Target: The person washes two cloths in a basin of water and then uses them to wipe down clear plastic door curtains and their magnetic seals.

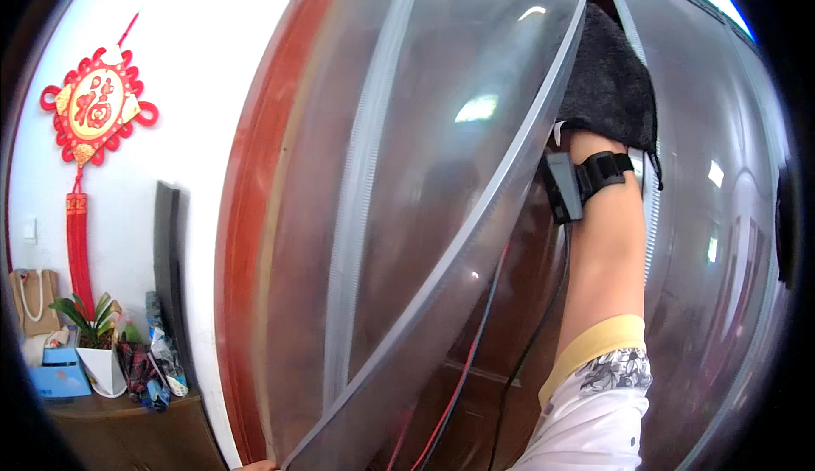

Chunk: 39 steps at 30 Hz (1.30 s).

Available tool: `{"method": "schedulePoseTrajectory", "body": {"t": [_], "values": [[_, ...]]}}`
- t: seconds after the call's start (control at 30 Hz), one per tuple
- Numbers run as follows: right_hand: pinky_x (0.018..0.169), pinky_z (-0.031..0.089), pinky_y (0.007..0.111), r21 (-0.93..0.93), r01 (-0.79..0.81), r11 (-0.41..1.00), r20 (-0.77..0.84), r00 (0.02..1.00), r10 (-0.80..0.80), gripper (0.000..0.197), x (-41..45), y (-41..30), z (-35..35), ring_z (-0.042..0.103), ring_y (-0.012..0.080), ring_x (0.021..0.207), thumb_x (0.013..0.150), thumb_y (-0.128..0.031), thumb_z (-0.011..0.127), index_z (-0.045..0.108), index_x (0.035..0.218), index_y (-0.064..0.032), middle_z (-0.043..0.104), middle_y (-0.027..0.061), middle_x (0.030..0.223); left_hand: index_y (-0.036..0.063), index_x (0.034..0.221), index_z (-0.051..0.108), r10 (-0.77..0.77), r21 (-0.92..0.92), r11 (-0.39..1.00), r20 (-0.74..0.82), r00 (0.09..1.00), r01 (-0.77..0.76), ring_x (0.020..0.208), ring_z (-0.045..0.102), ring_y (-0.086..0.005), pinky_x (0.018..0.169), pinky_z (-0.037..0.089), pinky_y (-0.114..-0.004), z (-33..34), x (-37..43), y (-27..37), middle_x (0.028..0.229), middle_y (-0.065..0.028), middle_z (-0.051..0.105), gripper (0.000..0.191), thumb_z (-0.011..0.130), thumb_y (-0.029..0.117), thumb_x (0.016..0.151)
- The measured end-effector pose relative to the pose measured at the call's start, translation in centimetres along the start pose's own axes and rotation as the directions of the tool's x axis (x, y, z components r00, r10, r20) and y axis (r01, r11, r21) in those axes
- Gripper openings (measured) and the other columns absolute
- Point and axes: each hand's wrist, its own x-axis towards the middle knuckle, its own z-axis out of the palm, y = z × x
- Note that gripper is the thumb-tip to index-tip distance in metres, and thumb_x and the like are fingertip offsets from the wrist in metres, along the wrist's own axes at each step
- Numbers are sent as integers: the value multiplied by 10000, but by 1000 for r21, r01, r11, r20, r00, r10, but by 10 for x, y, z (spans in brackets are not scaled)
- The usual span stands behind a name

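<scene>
A dark fluffy cloth or mitt (608,83) covers my right hand, which is raised high at the opening between the clear plastic door curtain panels. The hand itself is hidden, and a grey device on a black strap (565,188) sits at that wrist. The left curtain panel (446,153) is drawn aside, its pale edge running diagonally down to the lower left. At the bottom edge of the picture, the fingers of my left hand (258,465) show at the lower end of that pale edge. Behind the curtain stands a brown door (477,401).
Red, blue and black cords (468,369) hang behind the curtain. A red wooden door frame (245,267) stands left of it. A red knot ornament (95,105) hangs on the white wall, above a brown cabinet (140,436) with a potted plant (102,369), a blue box (63,375) and a paper bag (38,312).
</scene>
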Motion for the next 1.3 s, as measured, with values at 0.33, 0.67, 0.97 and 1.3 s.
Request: {"method": "schedulePoseTrajectory", "body": {"t": [0.33, 0.67, 0.97, 1.3], "values": [[894, 471, 316, 55, -90, 994, 69, 994, 86, 651, -28, 61, 25, 583, 169, 983, 924, -609, 569, 602, 1237, -40, 627, 68, 1106, 151, 837, 699, -114, -37, 993, -82, 990, 111, 725, 653, -253, 644, 510, -391, -30, -12, 2, 792, -60, 663, 117, 656, 226, 758], [903, 470, 325, 141, -73, 987, 22, 997, 70, 650, 18, 69, 17, 583, 175, 998, 924, -603, 571, 595, 1248, -39, 625, 76, 1120, 207, 865, 670, -176, 245, 959, 134, 975, 140, 832, 612, -193, 712, 460, -396, -44, -41, 21, 911, -5, 617, 95, 594, 256, 835], [912, 470, 333, 170, -235, 957, 186, 961, 204, 650, -85, 110, 46, 582, 180, 1012, 924, -597, 574, 590, 1257, -38, 623, 82, 1133, 202, 882, 680, -162, 244, 962, 135, 977, 126, 856, 615, -193, 729, 452, -399, -36, -47, 47, 938, 1, 632, 143, 616, 308, 811], [921, 470, 342, 210, -265, 941, 147, 960, 238, 651, -156, 82, -1, 582, 186, 1027, 925, -590, 576, 583, 1267, -37, 620, 90, 1148, 205, 871, 651, 20, 186, 982, 11, 1000, -22, 774, 564, -151, 733, 434, -333, -49, -39, 59, 904, 34, 589, 113, 615, 305, 832]]}}
